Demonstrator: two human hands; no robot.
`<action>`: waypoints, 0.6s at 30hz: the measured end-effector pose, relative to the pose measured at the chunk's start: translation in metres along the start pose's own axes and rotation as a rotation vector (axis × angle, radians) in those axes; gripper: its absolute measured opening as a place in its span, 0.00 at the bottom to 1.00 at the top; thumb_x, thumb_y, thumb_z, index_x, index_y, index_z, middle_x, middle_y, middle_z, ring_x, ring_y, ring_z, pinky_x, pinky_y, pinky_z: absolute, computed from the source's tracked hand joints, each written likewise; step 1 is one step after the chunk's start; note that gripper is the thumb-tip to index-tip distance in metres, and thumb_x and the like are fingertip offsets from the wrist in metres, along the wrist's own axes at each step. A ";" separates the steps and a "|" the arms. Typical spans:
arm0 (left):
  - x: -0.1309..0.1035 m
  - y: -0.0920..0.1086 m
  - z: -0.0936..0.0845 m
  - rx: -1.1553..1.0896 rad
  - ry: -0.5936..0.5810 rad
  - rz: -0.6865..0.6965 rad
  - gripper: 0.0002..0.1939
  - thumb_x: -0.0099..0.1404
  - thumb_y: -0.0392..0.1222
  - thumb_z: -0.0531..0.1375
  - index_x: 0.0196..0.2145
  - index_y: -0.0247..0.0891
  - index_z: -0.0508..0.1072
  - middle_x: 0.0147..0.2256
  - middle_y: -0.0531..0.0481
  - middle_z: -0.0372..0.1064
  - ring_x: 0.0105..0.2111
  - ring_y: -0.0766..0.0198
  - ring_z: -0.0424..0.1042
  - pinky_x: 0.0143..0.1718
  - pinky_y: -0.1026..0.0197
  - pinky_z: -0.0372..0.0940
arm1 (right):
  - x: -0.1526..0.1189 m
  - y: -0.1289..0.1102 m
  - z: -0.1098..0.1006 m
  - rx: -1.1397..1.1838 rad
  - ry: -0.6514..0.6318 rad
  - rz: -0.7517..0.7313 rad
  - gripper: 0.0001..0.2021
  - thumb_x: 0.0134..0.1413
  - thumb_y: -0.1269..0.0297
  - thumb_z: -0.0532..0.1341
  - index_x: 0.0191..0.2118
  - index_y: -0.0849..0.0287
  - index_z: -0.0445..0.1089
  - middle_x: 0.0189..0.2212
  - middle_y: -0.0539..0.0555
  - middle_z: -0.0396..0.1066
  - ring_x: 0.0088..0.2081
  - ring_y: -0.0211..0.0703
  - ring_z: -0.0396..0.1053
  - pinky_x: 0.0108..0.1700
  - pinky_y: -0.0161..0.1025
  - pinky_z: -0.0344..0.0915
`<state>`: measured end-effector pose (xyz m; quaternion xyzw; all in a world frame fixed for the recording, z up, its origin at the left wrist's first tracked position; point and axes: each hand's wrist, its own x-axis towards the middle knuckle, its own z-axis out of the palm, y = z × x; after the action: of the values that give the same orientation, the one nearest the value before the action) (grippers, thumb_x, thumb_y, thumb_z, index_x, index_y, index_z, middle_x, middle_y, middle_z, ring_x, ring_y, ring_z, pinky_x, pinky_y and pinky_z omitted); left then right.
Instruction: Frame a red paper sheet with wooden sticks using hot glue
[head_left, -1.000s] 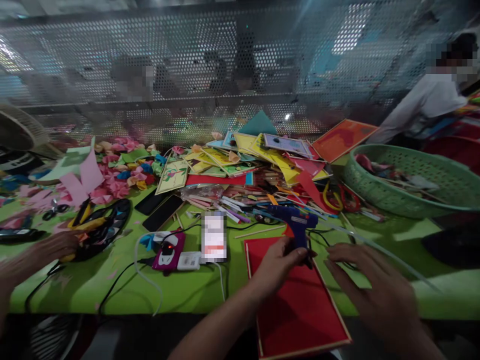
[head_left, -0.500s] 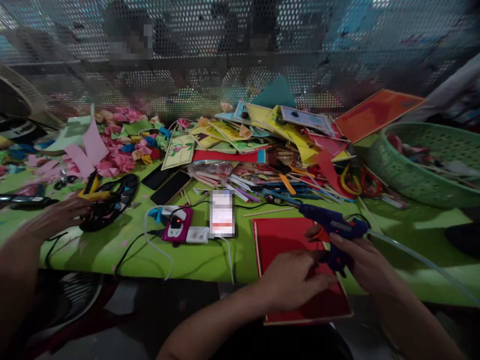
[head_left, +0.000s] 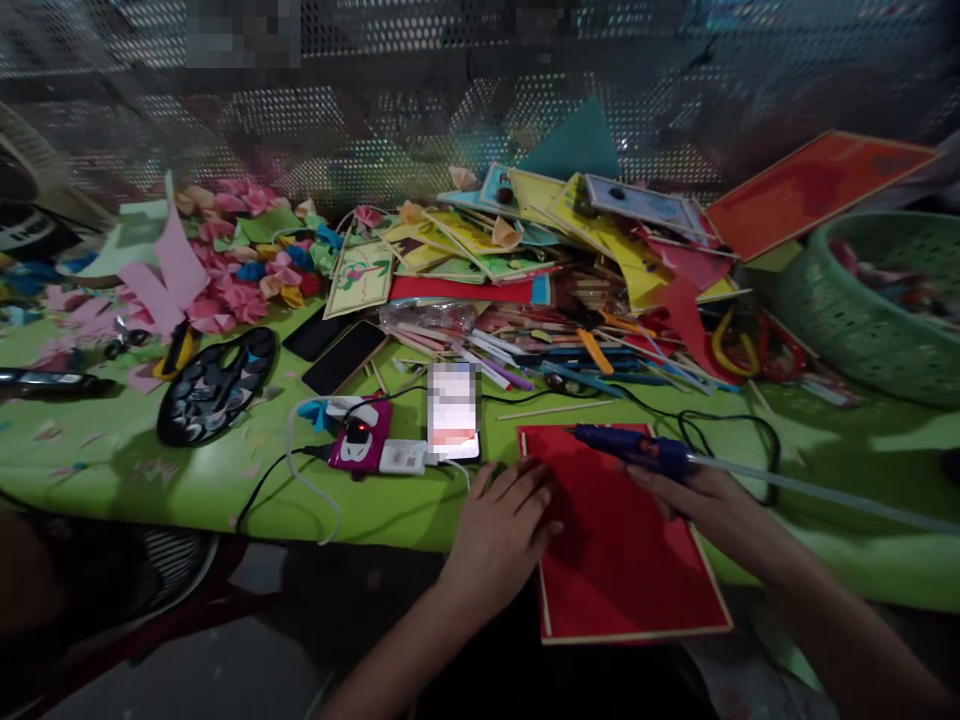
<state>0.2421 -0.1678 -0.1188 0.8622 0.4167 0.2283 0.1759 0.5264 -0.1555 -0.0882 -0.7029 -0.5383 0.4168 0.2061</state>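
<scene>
A red card [head_left: 622, 540] with thin pale sticks along its edges lies at the table's front edge, partly jutting over it. My left hand [head_left: 499, 530] rests at the card's left edge, fingers loosely spread and holding nothing. My right hand [head_left: 697, 500] is shut on a blue glue gun [head_left: 637, 447], whose nozzle points left over the upper part of the card. A long clear glue stick [head_left: 810, 492] sticks out of the gun's back end. My right fingers partly hide the gun's handle.
Left of the card are a lit phone [head_left: 453, 410], a purple power socket [head_left: 360, 440] with cables, and a black palette [head_left: 217, 385]. Behind lie pencils, yellow scissors [head_left: 735, 345] and piled cards [head_left: 540, 210]. A green basket [head_left: 862, 310] stands right.
My left hand has moved from near the glue gun to the card's left edge. The gun has turned lower and flatter over the card. Another person's hand at far left has gone.
</scene>
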 end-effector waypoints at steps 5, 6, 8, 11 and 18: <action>-0.001 -0.002 0.003 0.024 0.017 0.012 0.18 0.77 0.47 0.58 0.61 0.42 0.72 0.61 0.48 0.73 0.65 0.60 0.67 0.68 0.48 0.56 | -0.001 -0.010 0.000 -0.111 0.010 -0.025 0.31 0.51 0.29 0.60 0.19 0.54 0.68 0.17 0.49 0.63 0.23 0.41 0.59 0.26 0.39 0.56; -0.001 -0.002 0.003 0.030 0.016 0.014 0.18 0.77 0.47 0.57 0.61 0.41 0.72 0.61 0.48 0.73 0.65 0.60 0.67 0.68 0.48 0.57 | -0.001 -0.012 0.001 -0.114 0.003 -0.029 0.31 0.52 0.30 0.60 0.18 0.54 0.67 0.16 0.49 0.62 0.23 0.41 0.59 0.25 0.39 0.57; 0.000 -0.001 0.002 0.034 0.014 0.016 0.17 0.78 0.47 0.57 0.60 0.41 0.72 0.61 0.48 0.73 0.65 0.60 0.67 0.68 0.48 0.57 | 0.001 -0.012 0.001 -0.120 -0.003 -0.029 0.31 0.53 0.31 0.60 0.17 0.53 0.65 0.16 0.49 0.62 0.22 0.41 0.59 0.25 0.39 0.56; 0.000 0.000 0.001 0.033 0.002 0.009 0.18 0.78 0.47 0.57 0.60 0.41 0.72 0.61 0.49 0.74 0.65 0.61 0.67 0.68 0.48 0.57 | 0.004 -0.008 0.004 -0.128 -0.001 -0.006 0.31 0.52 0.29 0.60 0.16 0.53 0.62 0.15 0.49 0.60 0.21 0.41 0.58 0.24 0.39 0.53; 0.000 0.000 0.002 0.027 -0.001 0.004 0.17 0.78 0.46 0.56 0.59 0.41 0.73 0.61 0.47 0.74 0.65 0.60 0.67 0.68 0.48 0.57 | 0.008 -0.002 0.004 -0.119 -0.011 -0.007 0.32 0.52 0.29 0.61 0.17 0.53 0.63 0.15 0.49 0.61 0.21 0.41 0.58 0.25 0.40 0.53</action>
<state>0.2426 -0.1679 -0.1205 0.8655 0.4180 0.2224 0.1639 0.5226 -0.1481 -0.0922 -0.7098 -0.5656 0.3872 0.1625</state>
